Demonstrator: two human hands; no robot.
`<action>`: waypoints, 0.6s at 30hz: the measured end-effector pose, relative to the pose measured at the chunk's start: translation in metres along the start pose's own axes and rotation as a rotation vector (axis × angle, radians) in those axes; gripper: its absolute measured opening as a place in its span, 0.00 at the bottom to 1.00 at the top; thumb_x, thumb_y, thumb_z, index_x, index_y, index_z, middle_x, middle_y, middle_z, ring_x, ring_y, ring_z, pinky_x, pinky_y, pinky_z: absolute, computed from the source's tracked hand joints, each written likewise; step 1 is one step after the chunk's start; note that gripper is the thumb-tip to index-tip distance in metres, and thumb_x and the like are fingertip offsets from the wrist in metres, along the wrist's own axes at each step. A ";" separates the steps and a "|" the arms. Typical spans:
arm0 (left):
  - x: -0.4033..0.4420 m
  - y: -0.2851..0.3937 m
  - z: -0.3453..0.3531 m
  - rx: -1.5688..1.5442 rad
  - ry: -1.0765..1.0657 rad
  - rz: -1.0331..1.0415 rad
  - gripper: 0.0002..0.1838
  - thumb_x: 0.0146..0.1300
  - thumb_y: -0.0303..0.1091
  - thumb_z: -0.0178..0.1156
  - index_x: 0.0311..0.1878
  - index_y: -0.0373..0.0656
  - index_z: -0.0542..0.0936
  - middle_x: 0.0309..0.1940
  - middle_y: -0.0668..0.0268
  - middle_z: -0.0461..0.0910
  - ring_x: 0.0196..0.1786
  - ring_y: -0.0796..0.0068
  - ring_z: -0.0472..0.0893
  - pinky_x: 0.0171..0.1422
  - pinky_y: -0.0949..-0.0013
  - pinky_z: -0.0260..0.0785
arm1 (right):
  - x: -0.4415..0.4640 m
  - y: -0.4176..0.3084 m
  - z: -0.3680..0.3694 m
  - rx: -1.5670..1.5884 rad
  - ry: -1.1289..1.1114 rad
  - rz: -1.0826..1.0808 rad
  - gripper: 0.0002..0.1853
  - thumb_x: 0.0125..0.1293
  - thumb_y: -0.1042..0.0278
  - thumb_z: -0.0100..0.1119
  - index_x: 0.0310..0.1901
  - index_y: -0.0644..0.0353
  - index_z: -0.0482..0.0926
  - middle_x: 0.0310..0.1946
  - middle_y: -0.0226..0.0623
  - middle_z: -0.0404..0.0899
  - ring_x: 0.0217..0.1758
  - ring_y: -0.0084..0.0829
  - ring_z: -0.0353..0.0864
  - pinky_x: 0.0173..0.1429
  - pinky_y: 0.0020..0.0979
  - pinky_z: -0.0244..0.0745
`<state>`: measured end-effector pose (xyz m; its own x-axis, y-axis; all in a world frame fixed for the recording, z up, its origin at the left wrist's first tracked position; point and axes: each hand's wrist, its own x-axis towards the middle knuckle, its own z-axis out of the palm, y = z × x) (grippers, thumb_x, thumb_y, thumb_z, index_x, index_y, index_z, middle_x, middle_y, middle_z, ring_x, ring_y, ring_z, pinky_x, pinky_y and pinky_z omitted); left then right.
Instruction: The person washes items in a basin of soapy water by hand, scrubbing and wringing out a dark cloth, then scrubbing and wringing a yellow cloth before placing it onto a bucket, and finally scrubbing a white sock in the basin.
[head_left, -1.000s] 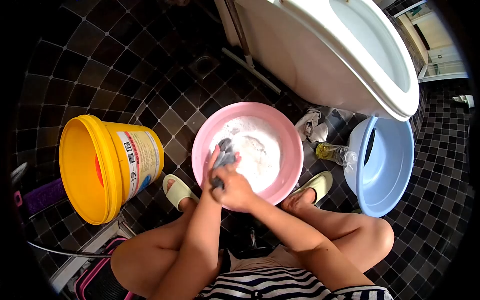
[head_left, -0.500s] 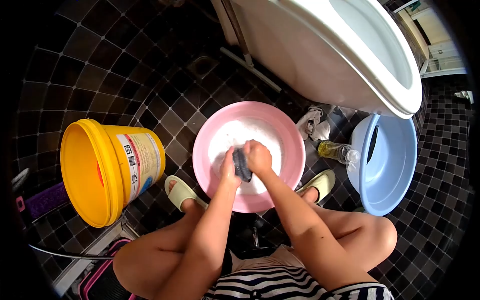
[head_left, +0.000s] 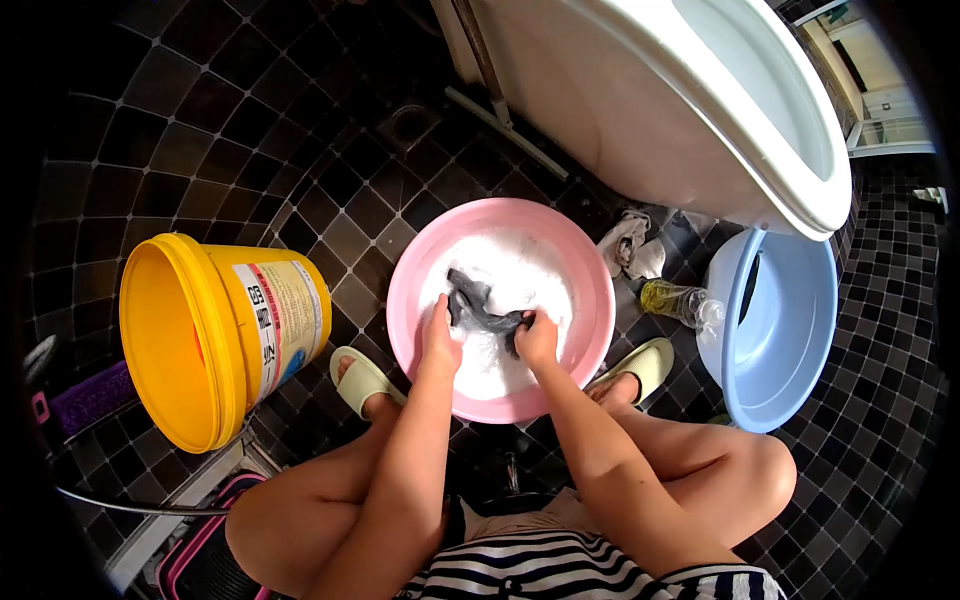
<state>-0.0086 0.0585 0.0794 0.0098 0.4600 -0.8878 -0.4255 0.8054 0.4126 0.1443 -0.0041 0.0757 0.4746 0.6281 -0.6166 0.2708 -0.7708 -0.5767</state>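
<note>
A small dark grey cloth (head_left: 478, 303) is stretched between my hands over a pink basin (head_left: 590, 345). My left hand (head_left: 441, 338) is closed on its left part, fingers pointing away from me. At the other end, my right hand (head_left: 537, 338) pinches the cloth, which hangs slack in the middle. White suds (head_left: 497, 375) fill the basin beneath it. The cloth looks wet, and its exact kind is unclear from its crumpled shape.
A yellow bucket (head_left: 225, 330) lies on its side at left. To the right are a tilted blue basin (head_left: 800, 350), a clear bottle of yellowish liquid (head_left: 675, 300) and a crumpled pale cloth (head_left: 632, 245). A white washbasin (head_left: 640, 110) overhangs the far side.
The cloth was bunched between my hands, pressed together. Now my hands are apart and the cloth is spread out between them, my right hand lower and farther right.
</note>
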 end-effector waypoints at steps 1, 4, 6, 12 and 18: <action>0.002 0.000 -0.002 -0.001 -0.003 -0.001 0.33 0.62 0.56 0.54 0.67 0.53 0.62 0.67 0.72 0.61 0.68 0.71 0.59 0.70 0.43 0.37 | -0.005 -0.012 -0.002 -0.001 0.002 -0.001 0.11 0.52 0.81 0.49 0.38 0.60 0.74 0.39 0.52 0.75 0.41 0.52 0.76 0.52 0.40 0.70; -0.003 0.008 0.007 -0.013 -0.037 -0.166 0.27 0.61 0.54 0.57 0.60 0.51 0.69 0.57 0.72 0.69 0.61 0.69 0.66 0.65 0.43 0.49 | -0.008 -0.040 0.002 0.202 0.098 -0.462 0.16 0.48 0.84 0.49 0.40 0.60 0.73 0.32 0.43 0.77 0.33 0.39 0.77 0.43 0.34 0.73; -0.011 0.016 0.012 -0.076 -0.100 -0.185 0.23 0.61 0.53 0.56 0.52 0.47 0.73 0.47 0.67 0.74 0.51 0.68 0.74 0.57 0.54 0.64 | -0.028 -0.067 -0.008 0.252 -0.205 -0.338 0.18 0.50 0.81 0.50 0.44 0.57 0.73 0.33 0.42 0.78 0.37 0.34 0.79 0.43 0.31 0.74; -0.021 0.021 -0.004 -0.273 -0.286 -0.106 0.18 0.66 0.46 0.54 0.47 0.41 0.75 0.35 0.63 0.78 0.37 0.71 0.79 0.43 0.70 0.74 | -0.113 -0.143 -0.028 -0.072 -0.411 -0.700 0.13 0.49 0.67 0.52 0.37 0.61 0.78 0.38 0.48 0.79 0.38 0.49 0.79 0.45 0.40 0.76; -0.021 0.001 -0.012 -0.301 -0.439 -0.007 0.18 0.68 0.48 0.50 0.49 0.44 0.75 0.44 0.65 0.77 0.43 0.72 0.78 0.46 0.68 0.73 | -0.103 -0.118 0.005 -0.283 -0.137 -0.859 0.09 0.54 0.63 0.54 0.29 0.59 0.77 0.29 0.44 0.79 0.29 0.42 0.80 0.33 0.39 0.77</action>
<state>-0.0201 0.0449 0.0964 0.3636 0.6201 -0.6952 -0.6644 0.6957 0.2731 0.0594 0.0230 0.2051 -0.0832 0.9910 -0.1049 0.6888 -0.0189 -0.7247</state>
